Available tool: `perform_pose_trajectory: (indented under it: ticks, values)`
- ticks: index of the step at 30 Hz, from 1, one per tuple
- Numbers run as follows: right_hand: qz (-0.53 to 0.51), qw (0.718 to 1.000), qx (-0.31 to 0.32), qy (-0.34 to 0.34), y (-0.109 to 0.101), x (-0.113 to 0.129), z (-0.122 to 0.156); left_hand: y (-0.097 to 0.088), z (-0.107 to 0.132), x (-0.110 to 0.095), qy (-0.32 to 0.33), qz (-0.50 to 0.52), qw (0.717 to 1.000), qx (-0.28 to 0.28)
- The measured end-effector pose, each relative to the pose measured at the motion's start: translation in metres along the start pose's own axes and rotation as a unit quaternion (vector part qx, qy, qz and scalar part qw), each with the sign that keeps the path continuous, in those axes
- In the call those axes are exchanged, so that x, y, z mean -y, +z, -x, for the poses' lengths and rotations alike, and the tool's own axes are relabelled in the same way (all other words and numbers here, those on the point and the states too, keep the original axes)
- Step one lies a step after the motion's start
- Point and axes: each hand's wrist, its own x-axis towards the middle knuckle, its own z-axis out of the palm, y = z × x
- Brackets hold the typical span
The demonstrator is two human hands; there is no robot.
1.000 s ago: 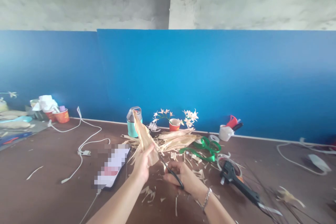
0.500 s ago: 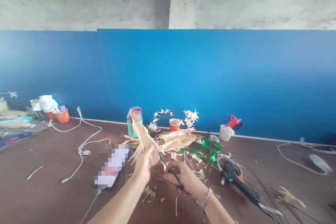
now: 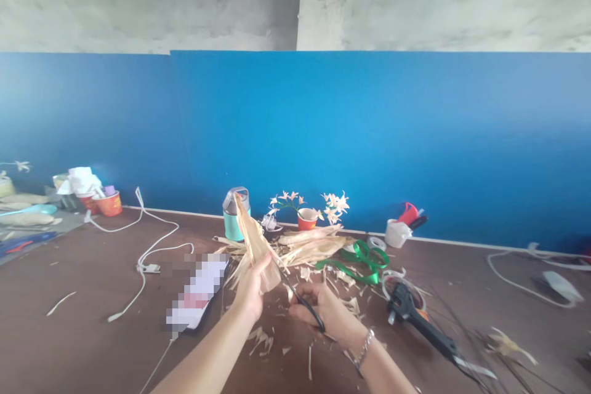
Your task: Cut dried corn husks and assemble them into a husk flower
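Observation:
A pale dried corn husk [image 3: 253,231] stands tilted up from my left hand [image 3: 252,286], whose thumb and fingers are closed on its lower part. My right hand [image 3: 321,311] is wrapped round the dark handles of a pair of scissors [image 3: 302,300]. The blades point up and left and reach the husk's right edge beside my left thumb; how far they are apart I cannot make out. Behind my hands lies a pile of more husks [image 3: 318,245]. Small cut scraps [image 3: 263,340] are scattered on the brown table below and around my hands.
A phone [image 3: 198,295] on a cable lies at left. At the back stand a teal flask [image 3: 234,225], a red cup [image 3: 307,219] with husk-like flowers and a white cup [image 3: 397,234]. Green ribbon [image 3: 369,261] and a black glue gun [image 3: 422,326] lie right.
The husk's tip has shifted slightly to the right. My hands and the scissors have hardly moved.

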Motion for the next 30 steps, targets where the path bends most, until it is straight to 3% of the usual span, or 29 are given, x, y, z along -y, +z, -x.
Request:
perform_pose_trajectory:
  ticks: [7,15,20,30]
  values:
    - [0.016,1.000,0.002,0.023,-0.004,0.005,0.004,-0.004,-0.005,-0.001,-0.015,-0.032,0.999,0.017]
    - [0.030,0.999,0.028,0.007,-0.013,-0.012,-0.001,-0.007,-0.009,-0.003,-0.029,-0.062,0.997,0.027]
    - [0.033,0.999,0.024,0.015,-0.014,-0.010,0.000,-0.006,-0.007,-0.006,-0.043,-0.080,0.996,0.022]
    - [0.026,0.997,0.060,0.031,-0.010,-0.006,0.002,-0.006,-0.011,-0.008,0.001,0.003,1.000,-0.004]
